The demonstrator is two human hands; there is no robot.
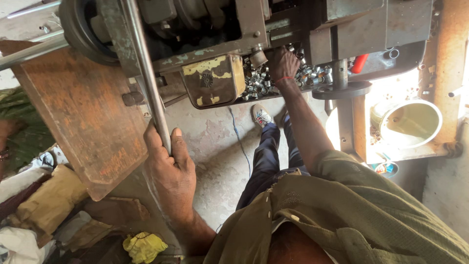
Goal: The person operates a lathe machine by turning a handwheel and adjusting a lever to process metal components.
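Lever bar [146, 73] is gripped fully by the left hand [168, 168]; right hand [283, 63] fingers curl among metal rings [256, 80] at the machine tray's [215, 80] edge, picking one; loading requires precise seating.

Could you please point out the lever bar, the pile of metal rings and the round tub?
lever bar [146, 73], head view, mid shaft.
pile of metal rings [259, 80], head view, left part.
round tub [413, 122], head view, inner wall.

The machine [293, 29] fills the top of the frame. A lever [146, 73] runs down from it to the left hand [171, 168] at centre left. The right hand [283, 63] sits upper centre among small rings [256, 80] (heaped in the machine's tray). A bucket [408, 122] stands at right, a plank [78, 107] at left.
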